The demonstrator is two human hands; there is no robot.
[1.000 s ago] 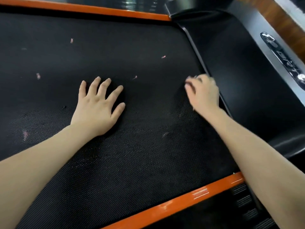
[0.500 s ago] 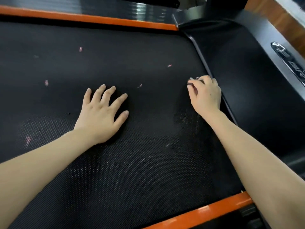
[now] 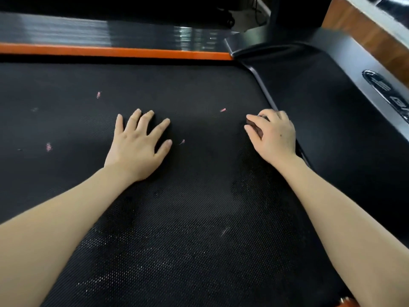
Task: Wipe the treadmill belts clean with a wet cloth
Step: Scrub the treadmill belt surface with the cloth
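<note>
1. Hard to see: the cloth [image 3: 256, 127] is almost all buried under the right hand [image 3: 274, 137]. Only a small dark brownish wad pokes out between thumb and forefinger, so I can't tell its size or whether it's wet. The badge [image 3: 386, 90] on the silver trim is blurry and unreadable. The belt [image 3: 199, 229] runs off the left and bottom edges of the shot.
2. Hands: the right one's fingers are curled down over that wad, holding it against the belt close to its right-hand end. The left hand [image 3: 137, 147] lies flat on the belt, palm down and fingers spread, holding nothing.
3. Textures: the belt is matte black with a fine dotted, mesh-like grain that catches light nearest the camera. There are little pink flecks [image 3: 223, 110] scattered around the hands. A smooth orange strip [image 3: 110, 52] borders the far side, with a glossy black ribbed side rail [image 3: 88, 32] beyond it. The hood [image 3: 332, 111] on the right is smooth dark plastic with a curved lip.
4. Direction: the belt's long axis runs left to right across the view, ending at the hood on the right. The cloth sits just beside that lip.
</note>
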